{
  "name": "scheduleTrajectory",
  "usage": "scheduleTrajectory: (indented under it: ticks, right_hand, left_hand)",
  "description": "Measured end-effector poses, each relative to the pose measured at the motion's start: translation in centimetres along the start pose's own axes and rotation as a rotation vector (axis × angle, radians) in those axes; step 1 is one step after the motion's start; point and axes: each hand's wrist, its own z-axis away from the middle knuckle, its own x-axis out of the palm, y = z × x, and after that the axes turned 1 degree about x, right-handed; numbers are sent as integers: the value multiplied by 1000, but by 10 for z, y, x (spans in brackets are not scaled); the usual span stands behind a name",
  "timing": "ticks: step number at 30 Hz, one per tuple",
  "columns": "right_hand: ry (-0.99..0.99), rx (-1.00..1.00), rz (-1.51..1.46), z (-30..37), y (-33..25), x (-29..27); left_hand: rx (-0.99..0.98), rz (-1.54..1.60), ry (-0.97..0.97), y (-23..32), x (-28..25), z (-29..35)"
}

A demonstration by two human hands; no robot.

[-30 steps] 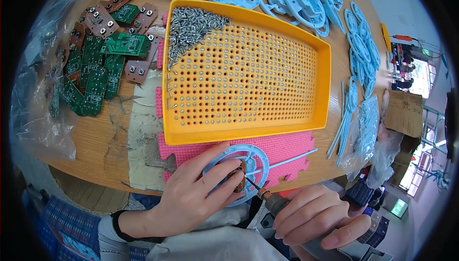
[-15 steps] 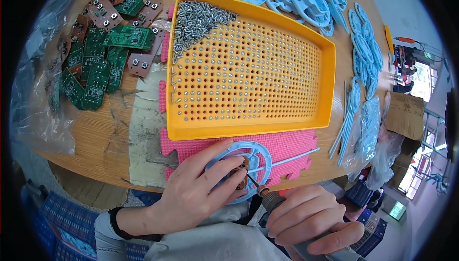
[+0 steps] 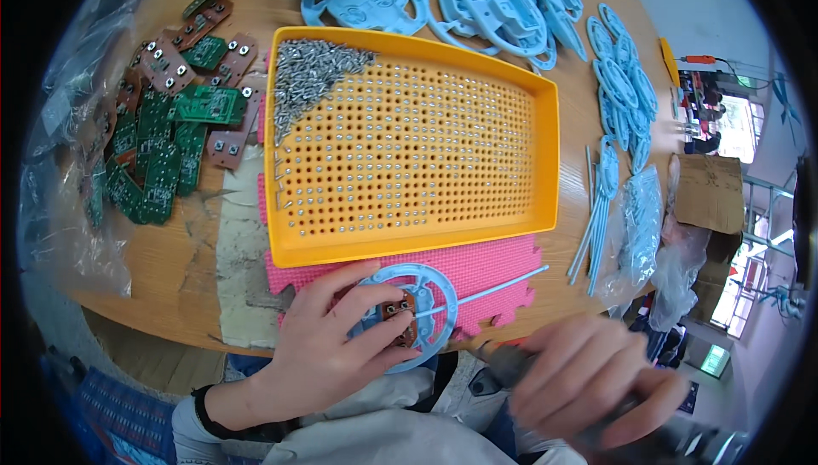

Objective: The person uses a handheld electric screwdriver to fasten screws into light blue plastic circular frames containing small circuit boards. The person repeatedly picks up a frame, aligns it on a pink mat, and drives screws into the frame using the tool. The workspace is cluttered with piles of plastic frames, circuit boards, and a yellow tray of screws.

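Note:
My left hand (image 3: 328, 341) grips a light blue round plastic part (image 3: 447, 299) at the front edge of the pink foam mat (image 3: 503, 271). A small brown circuit board (image 3: 403, 334) lies inside the ring, under my fingertips. From the part a thin blue rod (image 3: 511, 284) sticks out to the right over the mat. My right hand (image 3: 588, 376), smeared by motion, is wrapped round a grey powered screwdriver (image 3: 504, 364) to the right of the part. The screwdriver stands apart from the board, and its tip is blurred.
Beyond my hands sits a yellow tray (image 3: 413, 249) with rows of holes, many holding screws; loose screws (image 3: 311, 77) heap in its far left corner. Green and brown circuit boards (image 3: 162, 167) pile at left. Blue plastic parts (image 3: 503, 14) lie behind and right, near blue rods (image 3: 594, 235).
My right hand has drawn the screwdriver away from the circuit board, to the right. The left hand still holds the blue part. The whole view has shifted a little.

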Motion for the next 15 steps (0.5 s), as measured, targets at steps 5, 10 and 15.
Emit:
scheduleTrajectory:
  ticks: [5,10,15]
  right_hand:
    - [383,48,597,-4,-12,-14]
    - [449,25,666,7,10,-46]
    - [435,48,575,16,18,-53]
  left_hand:
    - [-9,-32,11,-1,4,0]
    - [-11,-31,47,0,6,0]
    - [-18,-32,59,-2,7,1]
